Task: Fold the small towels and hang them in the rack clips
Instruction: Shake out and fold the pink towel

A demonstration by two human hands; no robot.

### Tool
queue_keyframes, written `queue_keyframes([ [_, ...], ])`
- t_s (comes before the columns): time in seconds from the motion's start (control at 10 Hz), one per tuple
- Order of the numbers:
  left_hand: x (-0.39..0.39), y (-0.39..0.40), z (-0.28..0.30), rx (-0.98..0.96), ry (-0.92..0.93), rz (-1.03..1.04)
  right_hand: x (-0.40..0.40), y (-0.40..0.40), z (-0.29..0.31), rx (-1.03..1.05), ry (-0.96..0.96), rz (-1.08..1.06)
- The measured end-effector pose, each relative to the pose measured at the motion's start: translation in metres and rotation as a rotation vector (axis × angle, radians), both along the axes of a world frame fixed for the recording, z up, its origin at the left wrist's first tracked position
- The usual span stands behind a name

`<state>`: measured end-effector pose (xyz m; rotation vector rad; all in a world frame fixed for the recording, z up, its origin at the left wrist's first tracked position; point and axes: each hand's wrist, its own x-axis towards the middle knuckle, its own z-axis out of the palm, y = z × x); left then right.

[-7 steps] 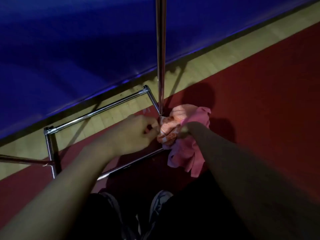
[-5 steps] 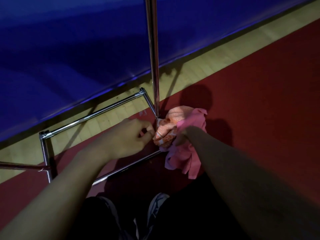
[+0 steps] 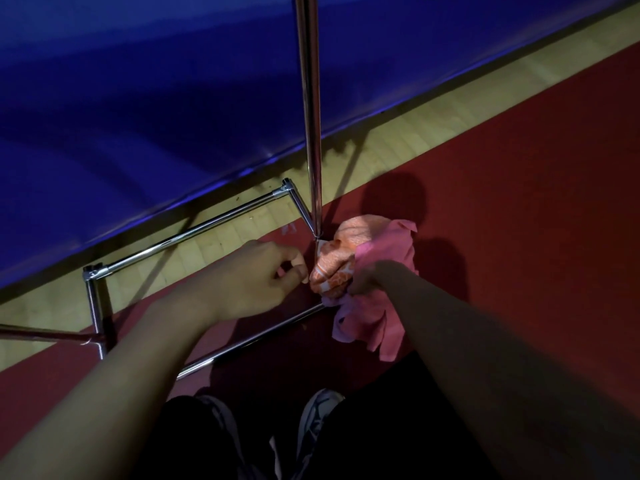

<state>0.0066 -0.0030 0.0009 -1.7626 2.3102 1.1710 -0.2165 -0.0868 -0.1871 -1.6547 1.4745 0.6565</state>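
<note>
Orange towel (image 3: 337, 265) bunched just right of pole (image 3: 309, 109). Gripped with pink towel (image 3: 384, 306) by right hand (image 3: 363, 284). Left hand (image 3: 256, 278) just left, fingertips pinched; contents indiscernible.

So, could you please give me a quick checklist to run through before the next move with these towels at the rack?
1. Right hand grips the towels: ok, it holds the orange towel and pink towel bunched together.
2. Left hand free to work: ok, fingertips pinched beside the orange towel, holding nothing visible.
3. Towels folded: not ok, both look crumpled.
4. Clip located: cannot tell, none clearly visible near the rack pole.
5. Towels off the floor: cannot tell; the pink one hangs low over the red floor.
</note>
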Motion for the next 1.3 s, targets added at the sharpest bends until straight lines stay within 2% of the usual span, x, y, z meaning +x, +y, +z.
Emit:
queue_keyframes([
  [0.1, 0.009, -0.002, 0.006, -0.009, -0.008, 0.029, 0.021, 0.006, 0.07, 0.075, -0.106, -0.059],
  [0.2, 0.014, -0.003, 0.015, 0.01, -0.012, 0.055, 0.043, 0.003, 0.122, 0.121, -0.133, -0.099],
  [0.3, 0.02, -0.001, 0.027, 0.015, -0.011, 0.055, 0.046, 0.012, 0.168, -0.084, -0.123, -0.007],
  [0.5, 0.045, 0.028, 0.067, -0.001, 0.034, 0.153, 0.049, 0.051, 0.213, -0.454, -0.573, -0.228],
  [0.6, 0.062, 0.048, 0.089, -0.021, 0.018, 0.232, 0.052, 0.077, 0.24, -0.593, -0.93, -0.459],
  [0.7, 0.071, 0.068, 0.101, -0.109, 0.088, 0.327, 0.058, 0.1, 0.268, -0.536, -1.23, -0.559],
  [0.8, 0.08, 0.084, 0.103, -0.149, 0.15, 0.368, 0.077, 0.119, 0.288, -0.469, -1.381, -0.553],
  [1.0, 0.116, 0.108, 0.106, -0.248, 0.289, 0.55, 0.131, 0.149, 0.333, -0.403, -1.514, -0.398],
  [1.1, 0.129, 0.116, 0.108, -0.274, 0.326, 0.499, 0.15, 0.159, 0.341, -0.373, -1.605, -0.368],
  [1.2, 0.137, 0.12, 0.11, -0.375, 0.188, 0.474, 0.168, 0.167, 0.325, -0.33, -1.632, -0.415],
  [1.3, 0.14, 0.122, 0.111, -0.45, 0.077, 0.488, 0.187, 0.171, 0.305, -0.311, -1.596, -0.574],
])
